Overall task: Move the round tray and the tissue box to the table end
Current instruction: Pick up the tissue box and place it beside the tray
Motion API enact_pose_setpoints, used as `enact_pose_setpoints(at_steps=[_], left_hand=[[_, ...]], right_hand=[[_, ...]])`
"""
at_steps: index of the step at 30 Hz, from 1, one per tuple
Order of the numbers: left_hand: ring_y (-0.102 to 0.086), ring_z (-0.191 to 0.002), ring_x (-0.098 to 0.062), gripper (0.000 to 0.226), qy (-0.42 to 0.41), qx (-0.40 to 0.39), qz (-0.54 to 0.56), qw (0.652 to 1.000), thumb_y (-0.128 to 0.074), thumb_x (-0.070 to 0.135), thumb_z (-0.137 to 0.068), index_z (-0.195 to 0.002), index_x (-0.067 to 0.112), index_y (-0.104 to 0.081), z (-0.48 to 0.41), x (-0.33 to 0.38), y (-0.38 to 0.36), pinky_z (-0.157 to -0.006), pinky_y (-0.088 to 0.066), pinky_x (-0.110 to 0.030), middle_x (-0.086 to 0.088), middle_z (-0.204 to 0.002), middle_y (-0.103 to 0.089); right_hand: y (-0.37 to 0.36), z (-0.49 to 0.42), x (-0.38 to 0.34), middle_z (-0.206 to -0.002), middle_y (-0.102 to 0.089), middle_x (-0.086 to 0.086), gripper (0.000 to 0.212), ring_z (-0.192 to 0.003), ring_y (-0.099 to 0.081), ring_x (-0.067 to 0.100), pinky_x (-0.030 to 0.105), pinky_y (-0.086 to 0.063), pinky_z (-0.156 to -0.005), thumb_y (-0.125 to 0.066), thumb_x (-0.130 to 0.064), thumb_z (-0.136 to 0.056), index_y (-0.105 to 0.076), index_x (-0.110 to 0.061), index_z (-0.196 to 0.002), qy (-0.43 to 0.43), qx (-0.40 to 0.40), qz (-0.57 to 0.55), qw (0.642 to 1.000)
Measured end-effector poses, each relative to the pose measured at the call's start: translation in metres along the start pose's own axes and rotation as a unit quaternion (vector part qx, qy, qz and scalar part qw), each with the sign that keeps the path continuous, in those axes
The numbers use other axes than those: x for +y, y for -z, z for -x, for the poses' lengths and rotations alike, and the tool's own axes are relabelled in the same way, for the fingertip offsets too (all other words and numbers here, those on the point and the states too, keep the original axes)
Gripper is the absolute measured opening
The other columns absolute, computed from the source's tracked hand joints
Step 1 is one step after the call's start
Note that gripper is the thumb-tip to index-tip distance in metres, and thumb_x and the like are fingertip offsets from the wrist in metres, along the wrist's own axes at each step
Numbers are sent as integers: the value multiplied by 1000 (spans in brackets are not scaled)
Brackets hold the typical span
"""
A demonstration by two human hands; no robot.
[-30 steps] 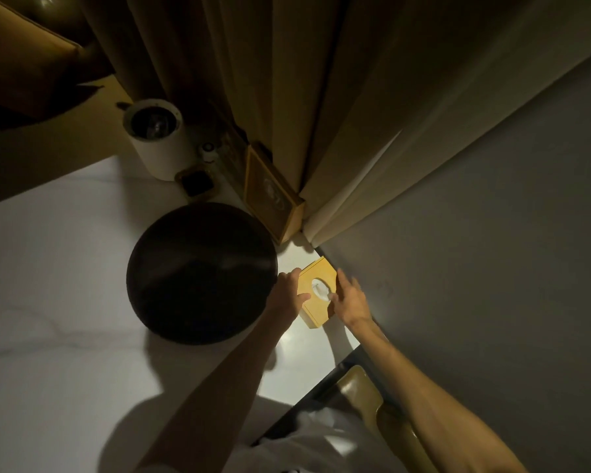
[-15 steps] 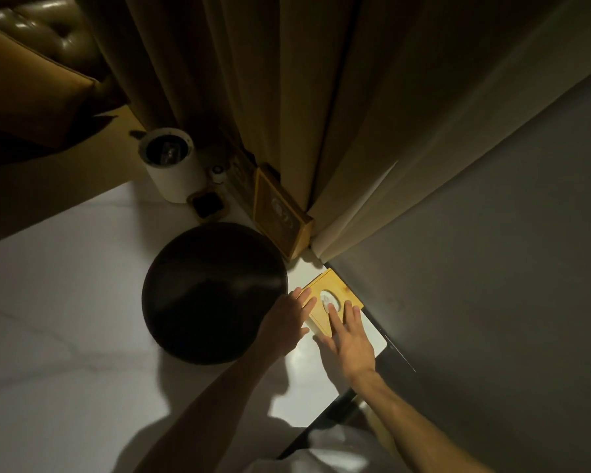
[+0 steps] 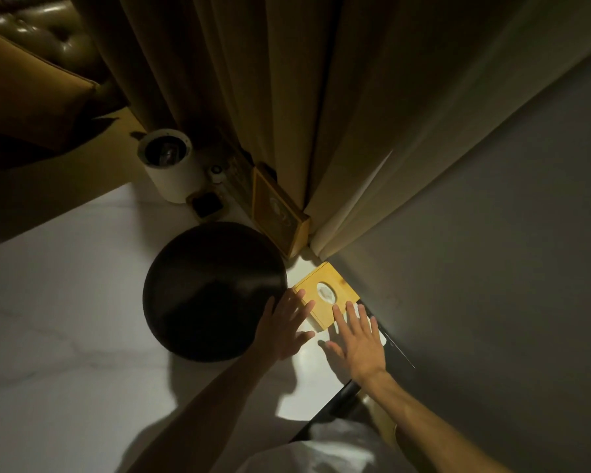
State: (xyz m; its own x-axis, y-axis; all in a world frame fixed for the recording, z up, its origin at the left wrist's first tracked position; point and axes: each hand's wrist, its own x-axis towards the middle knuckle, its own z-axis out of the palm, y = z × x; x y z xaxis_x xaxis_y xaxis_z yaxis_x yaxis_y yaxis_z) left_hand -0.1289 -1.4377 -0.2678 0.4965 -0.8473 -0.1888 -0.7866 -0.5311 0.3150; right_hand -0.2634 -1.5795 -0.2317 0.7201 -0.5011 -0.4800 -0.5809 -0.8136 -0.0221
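Both hands flat, fingers spread, gripping nothing. Left hand [image 3: 285,327] at center frame, fingertips by the near-left edge of the tissue box [image 3: 326,295]. Right hand [image 3: 359,339] just right, fingertips at box's near edge. Round tray [image 3: 214,290] lies left of box on the table [image 3: 65,319]. No writing legible.

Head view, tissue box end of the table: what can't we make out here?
- Tissue box: near corner hidden under the left hand and right hand; whether they touch it is unclear.
- Round tray: too dark to read rim or contents; near edge hidden behind the left hand.
- White cylinder: inside is in shadow.
- Framed picture: design too dim.
- Table: cut off by the left frame edge.
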Motion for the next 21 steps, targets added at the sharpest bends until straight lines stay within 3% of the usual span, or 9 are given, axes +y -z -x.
enact_pose_setpoints(at_steps=[3, 6, 10, 13, 17, 21], left_hand=[[-33, -140, -27, 72, 13, -13, -14, 1000, -24, 74, -84, -140, 31, -40, -3, 1, 6, -107, -33, -58, -3, -151, -37], [-37, -137, -31, 70, 9, 0, -34, 999, -27, 74, -83, -136, 31, -46, -8, -3, 8, -106, -31, -63, -4, -147, -44], [-30, -139, -31, 69, 18, 10, -49, 999, -24, 73, -83, -136, 35, -44, -13, -8, 5, -107, -25, -65, -1, -146, -45], [-29, -138, -32, 68, 15, 21, -46, 999, -25, 73, -83, -135, 35, -46, -15, -8, 6, -108, -23, -65, -2, -148, -42], [-28, -138, -32, 68, 18, 25, -46, 998, -27, 74, -82, -136, 36, -45, -16, -6, 5, -108, -20, -68, -1, -149, -34], [-27, -138, -33, 68, 30, -1, -45, 999, -28, 74, -82, -135, 35, -46, -19, -6, 3, -102, -25, -72, -2, -148, -34]], right_hand=[[3, -5, 2, -152, -40, 9, 80, -142, -29, 38, 62, -28, -112, -7, -73, -87, -37, -27, -146, 17, -1, 19, 1000], [6, -7, 0, -155, -35, 9, 82, -145, -20, 38, 63, -11, -114, -2, -72, -87, -35, -28, -147, 31, 8, 48, 998], [11, -7, 0, -155, -36, 7, 90, -146, -17, 39, 71, -4, -111, 14, -70, -83, -34, -30, -147, 19, 7, 49, 999], [16, -7, -2, -163, -7, 1, 90, -148, 7, 38, 76, 11, -106, 23, -72, -74, -7, -38, -152, 11, -5, 58, 998], [13, -6, -1, -162, 15, -4, 70, -144, 23, 39, 80, 11, -102, -12, -67, -89, 15, -43, -148, -8, -20, 44, 999], [13, -7, 0, -161, 19, -5, 69, -141, 27, 43, 80, 8, -103, -18, -65, -91, 18, -45, -146, -14, -35, 20, 999]])
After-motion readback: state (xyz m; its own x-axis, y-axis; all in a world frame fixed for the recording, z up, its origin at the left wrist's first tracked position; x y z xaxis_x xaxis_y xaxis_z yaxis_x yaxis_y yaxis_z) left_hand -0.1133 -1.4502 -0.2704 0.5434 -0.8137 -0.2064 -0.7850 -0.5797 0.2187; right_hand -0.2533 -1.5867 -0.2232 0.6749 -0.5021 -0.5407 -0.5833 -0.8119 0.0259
